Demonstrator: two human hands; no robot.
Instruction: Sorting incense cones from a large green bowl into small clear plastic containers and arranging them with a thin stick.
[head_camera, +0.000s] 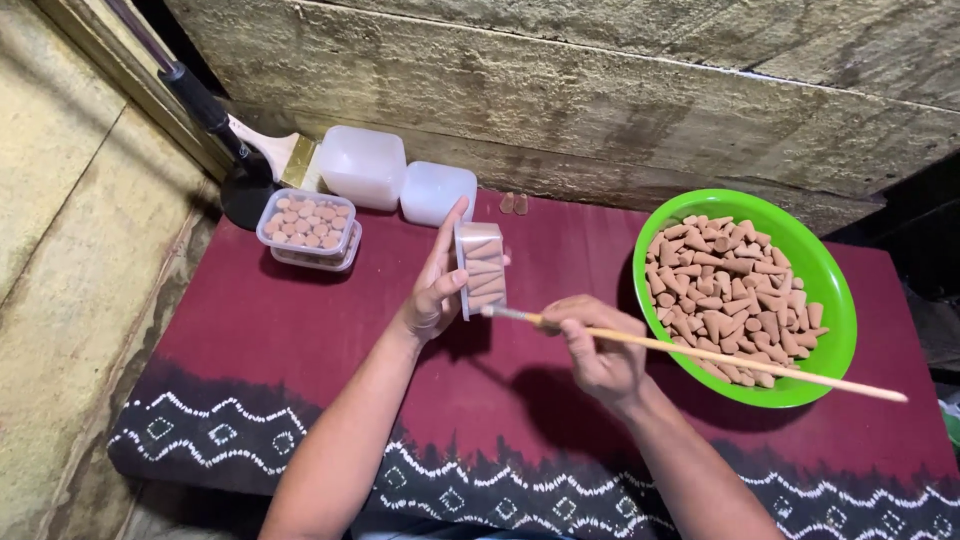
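Note:
My left hand (437, 285) holds a small clear plastic box (481, 268) tilted on its side, with brown cones packed inside. My right hand (597, 345) grips a thin wooden-handled paintbrush (700, 352); its bristle tip touches the lower edge of the box. The brush handle runs right, over the rim of a bright green bowl (835, 290) that holds several loose brown incense cones (735, 295).
A filled clear box of cones (307, 227) sits at the back left on the maroon patterned cloth (300, 340). Behind it are two white plastic containers (395, 175) and a wide paintbrush (230, 125) leaning at the wall. Two loose cones (513, 203) lie near the wall.

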